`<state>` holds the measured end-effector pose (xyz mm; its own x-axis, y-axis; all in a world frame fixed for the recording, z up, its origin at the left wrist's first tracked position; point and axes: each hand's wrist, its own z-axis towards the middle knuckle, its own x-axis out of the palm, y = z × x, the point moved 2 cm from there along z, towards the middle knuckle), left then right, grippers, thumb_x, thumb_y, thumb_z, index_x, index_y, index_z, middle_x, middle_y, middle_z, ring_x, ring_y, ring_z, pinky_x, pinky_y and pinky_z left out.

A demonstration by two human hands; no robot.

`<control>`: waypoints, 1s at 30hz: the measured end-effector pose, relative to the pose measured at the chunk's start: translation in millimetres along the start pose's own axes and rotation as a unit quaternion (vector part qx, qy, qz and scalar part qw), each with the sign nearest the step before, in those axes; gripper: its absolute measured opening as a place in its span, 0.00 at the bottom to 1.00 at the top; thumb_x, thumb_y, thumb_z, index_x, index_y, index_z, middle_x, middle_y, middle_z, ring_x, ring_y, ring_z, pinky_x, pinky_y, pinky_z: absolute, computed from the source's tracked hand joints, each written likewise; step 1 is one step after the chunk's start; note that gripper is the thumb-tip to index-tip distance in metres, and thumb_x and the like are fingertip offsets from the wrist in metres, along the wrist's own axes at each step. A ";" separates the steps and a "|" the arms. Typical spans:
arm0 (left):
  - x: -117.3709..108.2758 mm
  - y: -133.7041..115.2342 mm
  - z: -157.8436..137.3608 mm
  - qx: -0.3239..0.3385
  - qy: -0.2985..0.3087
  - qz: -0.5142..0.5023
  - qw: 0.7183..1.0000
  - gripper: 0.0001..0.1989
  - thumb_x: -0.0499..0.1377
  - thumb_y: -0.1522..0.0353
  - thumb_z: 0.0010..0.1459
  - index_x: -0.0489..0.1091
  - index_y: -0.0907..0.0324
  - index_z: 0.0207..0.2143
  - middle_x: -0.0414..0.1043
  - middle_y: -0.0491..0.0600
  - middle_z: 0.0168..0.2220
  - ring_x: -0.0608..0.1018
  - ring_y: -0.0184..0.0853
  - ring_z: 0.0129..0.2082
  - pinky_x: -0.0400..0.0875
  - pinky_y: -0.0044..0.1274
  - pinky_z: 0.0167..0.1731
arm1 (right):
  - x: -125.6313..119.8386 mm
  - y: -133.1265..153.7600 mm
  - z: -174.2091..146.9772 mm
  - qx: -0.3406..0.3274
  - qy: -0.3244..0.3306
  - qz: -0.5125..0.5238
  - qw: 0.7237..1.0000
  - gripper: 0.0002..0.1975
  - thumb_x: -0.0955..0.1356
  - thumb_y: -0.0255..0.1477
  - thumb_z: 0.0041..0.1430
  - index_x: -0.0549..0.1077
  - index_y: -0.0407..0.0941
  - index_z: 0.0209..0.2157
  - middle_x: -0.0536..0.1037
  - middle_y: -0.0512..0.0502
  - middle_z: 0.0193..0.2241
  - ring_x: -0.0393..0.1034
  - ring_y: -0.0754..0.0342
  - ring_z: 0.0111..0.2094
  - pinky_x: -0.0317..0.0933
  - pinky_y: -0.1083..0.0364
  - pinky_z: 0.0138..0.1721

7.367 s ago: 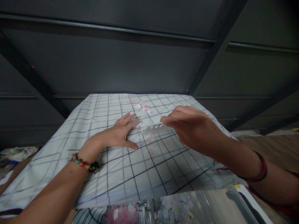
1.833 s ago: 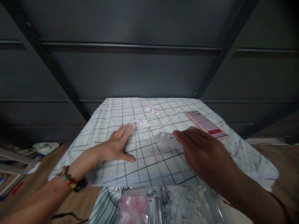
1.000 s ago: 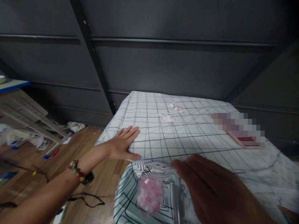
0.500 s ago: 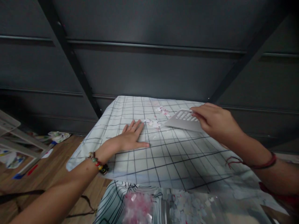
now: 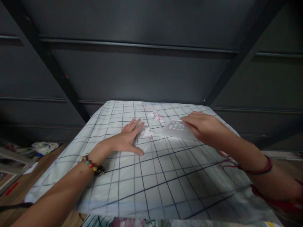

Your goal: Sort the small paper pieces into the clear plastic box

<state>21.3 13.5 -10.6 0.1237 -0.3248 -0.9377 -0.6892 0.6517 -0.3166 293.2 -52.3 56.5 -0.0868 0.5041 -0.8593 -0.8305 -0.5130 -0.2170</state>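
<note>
My left hand (image 5: pixel 127 138) is at the checked cloth with fingers and thumb spread, holding nothing. Between its index finger and thumb lies a small heap of white and pale pink flakes (image 5: pixel 147 131). My right hand (image 5: pixel 201 126) grips a white plastic scraper (image 5: pixel 180 133) by its slotted upper edge. The scraper leans at a slant, its lower edge low over the cloth, a short gap right of the near heap. A second heap of white and pink flakes (image 5: pixel 156 115) lies farther back. The right fingertips are partly hidden behind the scraper.
A white cloth (image 5: pixel 165 183) with dark grid lines covers the table. Dark panels (image 5: pixel 142 75) stand behind its far edge. Clear bags with pink pieces (image 5: pixel 129 222) show at the bottom edge. A pale frame (image 5: pixel 14 176) stands on the wooden floor at left.
The view has shifted, so the near bags have mostly dropped out of sight. My left hand has turned and now curves around the near heap. The scraper sits slightly farther from that heap.
</note>
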 end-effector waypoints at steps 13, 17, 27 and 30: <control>5.5 4.6 -5.1 0.012 -0.010 -0.052 0.999 0.63 0.69 0.51 0.46 0.28 0.54 0.69 0.18 0.58 0.69 0.27 0.51 0.67 0.38 0.43 0.63 | -4.5 -4.5 3.0 -0.067 -0.058 0.063 0.994 0.13 0.60 0.20 0.61 0.72 0.43 0.27 0.76 0.48 0.25 0.68 0.56 0.27 0.61 0.57 0.29; 6.3 5.5 -5.5 0.017 -0.010 -0.055 0.998 0.63 0.69 0.50 0.47 0.27 0.52 0.69 0.18 0.57 0.69 0.27 0.52 0.67 0.39 0.44 0.63 | -2.2 -7.2 11.1 -0.090 -0.052 0.085 0.991 0.15 0.59 0.16 0.60 0.72 0.42 0.27 0.76 0.48 0.26 0.67 0.58 0.27 0.61 0.59 0.30; 10.7 11.6 -7.3 0.047 -0.037 -0.062 0.996 0.61 0.66 0.47 0.48 0.28 0.51 0.69 0.21 0.58 0.70 0.29 0.52 0.67 0.38 0.46 0.62 | -0.2 -3.8 7.5 -0.061 -0.064 0.169 0.982 0.12 0.60 0.18 0.60 0.70 0.43 0.26 0.69 0.51 0.21 0.62 0.59 0.25 0.56 0.59 0.27; 9.6 12.4 -8.1 0.048 -0.033 -0.063 0.996 0.60 0.66 0.45 0.48 0.28 0.49 0.69 0.21 0.57 0.70 0.29 0.53 0.67 0.38 0.48 0.62 | -1.0 9.7 9.4 -0.051 -0.106 0.159 0.980 0.12 0.60 0.18 0.60 0.70 0.42 0.27 0.67 0.51 0.20 0.60 0.59 0.24 0.55 0.59 0.27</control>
<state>8.1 12.9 -22.3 0.2541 -0.3648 -0.8957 -0.5941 0.6719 -0.4422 280.1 -51.2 59.6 -0.4535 0.4345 -0.7782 -0.6846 -0.7289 -0.0080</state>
